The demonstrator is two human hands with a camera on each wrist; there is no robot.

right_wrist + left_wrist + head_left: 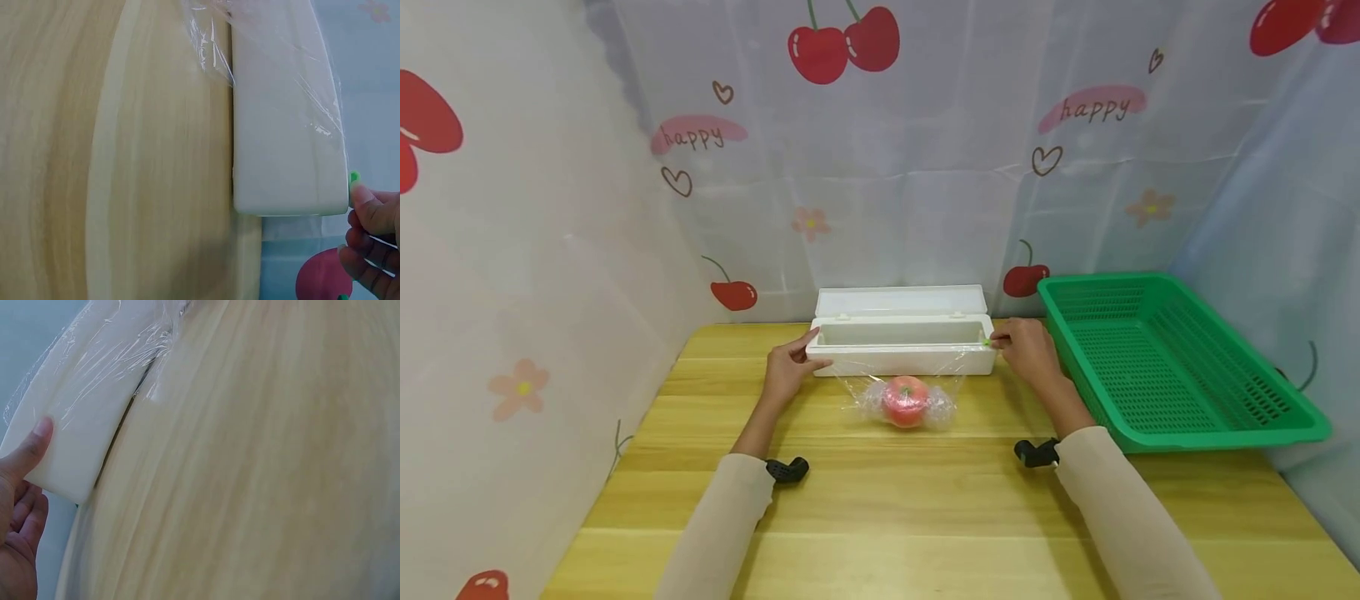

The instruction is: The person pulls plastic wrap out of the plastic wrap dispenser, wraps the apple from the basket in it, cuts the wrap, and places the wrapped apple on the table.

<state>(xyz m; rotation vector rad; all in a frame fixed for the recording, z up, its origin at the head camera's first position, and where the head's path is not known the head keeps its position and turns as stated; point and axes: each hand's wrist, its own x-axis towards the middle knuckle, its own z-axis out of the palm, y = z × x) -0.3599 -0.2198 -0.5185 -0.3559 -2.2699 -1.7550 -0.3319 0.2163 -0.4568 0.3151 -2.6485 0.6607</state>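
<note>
1. The apple (906, 402) sat on the table (887, 517) just in front of the white box (902, 362), wrapped, with clear film (938, 404) bunched at both sides.
2. Film stretched from the apple to the box; it looked not yet cut free.
3. The left hand (785, 367) gripped the box's left end; the right hand (1028, 350) pinched a green tab (354, 177) at the right end.
4. The lid (901, 300) stood open behind; a green basket (1225, 437) near the right arm seemingly limited room there.

"What lies on the wood-grained worktop (887, 508)?"
"A white box (904, 361), between left hand (786, 372) and right hand (1030, 350)."
"Anything else?"
"A film-wrapped apple (906, 404), between them, nearer the person; right of the right hand, a green basket (1225, 440)."
</note>
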